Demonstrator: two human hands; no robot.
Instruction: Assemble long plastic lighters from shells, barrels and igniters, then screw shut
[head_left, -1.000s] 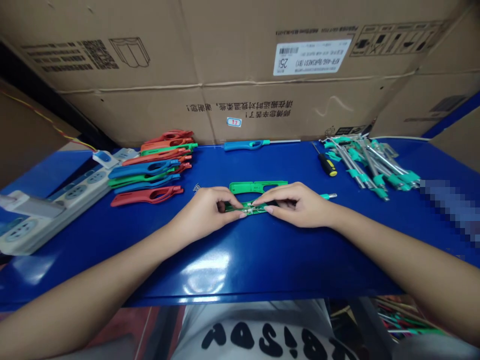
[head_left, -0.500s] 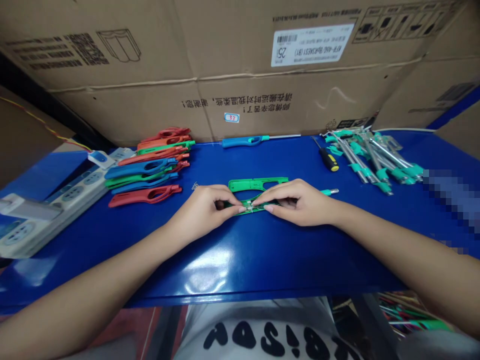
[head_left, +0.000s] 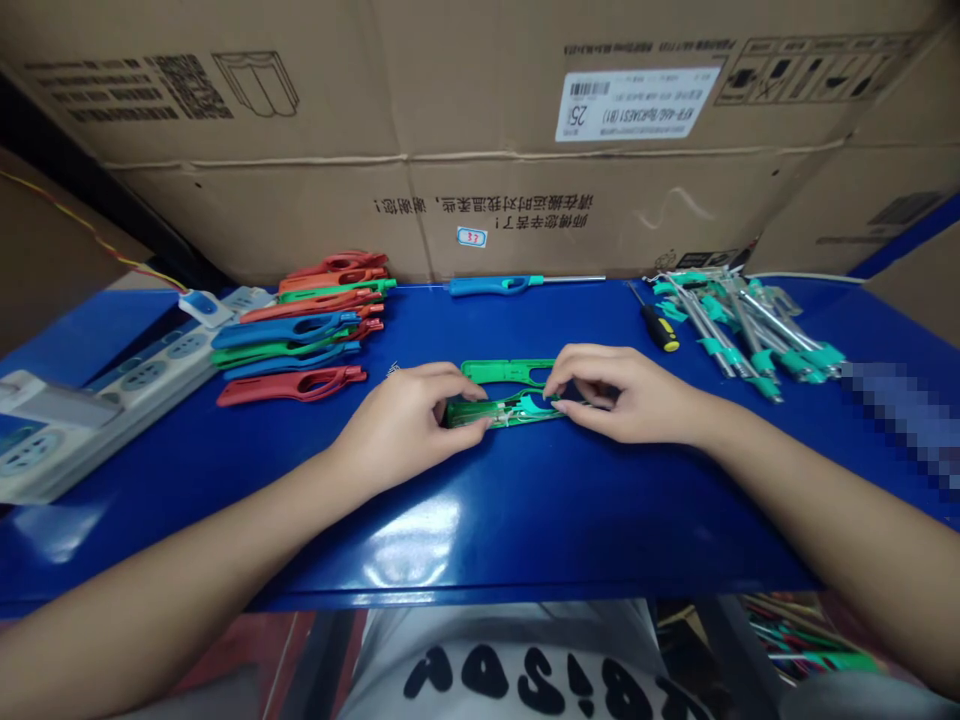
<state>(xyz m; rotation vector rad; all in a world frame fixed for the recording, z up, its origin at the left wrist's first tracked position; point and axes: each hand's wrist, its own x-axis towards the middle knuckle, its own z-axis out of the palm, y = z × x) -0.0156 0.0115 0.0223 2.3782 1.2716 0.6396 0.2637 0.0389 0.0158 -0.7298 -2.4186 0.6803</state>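
center of frame, blue counter (head_left: 555, 530): opened green lighter housing (head_left: 516, 412), innards exposed. left hand (head_left: 409, 415) grips its left end; right hand (head_left: 630, 395) pinches its right. probably light, stiff, smooth; innards may spill. hold by edges.

Rear green shell (head_left: 495, 372) partly behind right fingers (head_left: 559, 368)
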